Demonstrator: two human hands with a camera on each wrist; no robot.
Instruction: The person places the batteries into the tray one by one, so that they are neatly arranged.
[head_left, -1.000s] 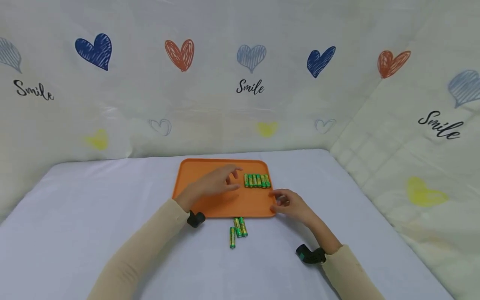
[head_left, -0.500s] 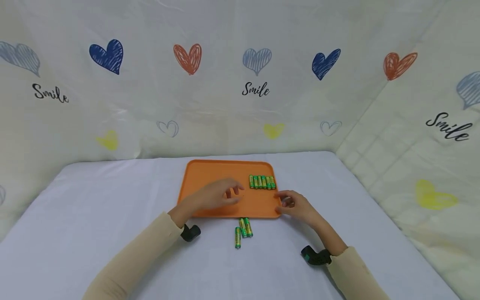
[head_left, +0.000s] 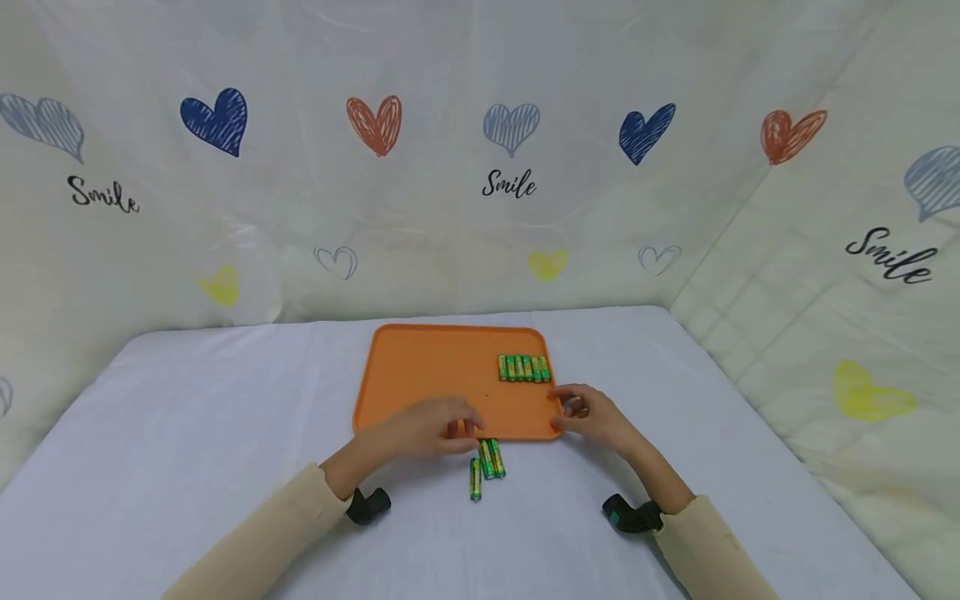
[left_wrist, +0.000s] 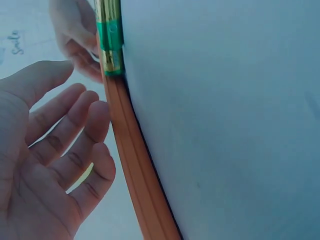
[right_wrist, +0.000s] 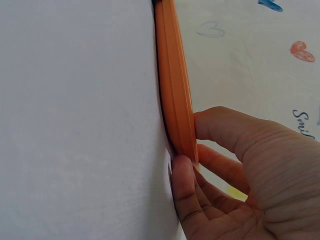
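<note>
An orange tray (head_left: 427, 367) lies on the white cloth, with a row of several green-and-gold batteries (head_left: 522, 367) inside near its right side. Three more lie on the cloth before the front rim: a pair of batteries (head_left: 492, 459) side by side and a single battery (head_left: 476, 480). Over the front rim hovers my left hand (head_left: 423, 431), fingers loosely bent and holding nothing, just left of the pair. The left wrist view shows its palm (left_wrist: 47, 155) apart from the nearest battery (left_wrist: 111, 42). My right hand (head_left: 597, 417) grips the tray's front right corner between thumb and fingers.
White cloth (head_left: 225, 400) covers the table around the tray. Behind and to the right stands a pale backdrop (head_left: 442, 208) printed with hearts and "Smile". Black wrist cameras (head_left: 632, 514) sit on both wrists.
My left hand has drawn back from above the middle of the tray to its front rim, near the loose batteries. The right hand stays at the tray's corner. The batteries have not moved.
</note>
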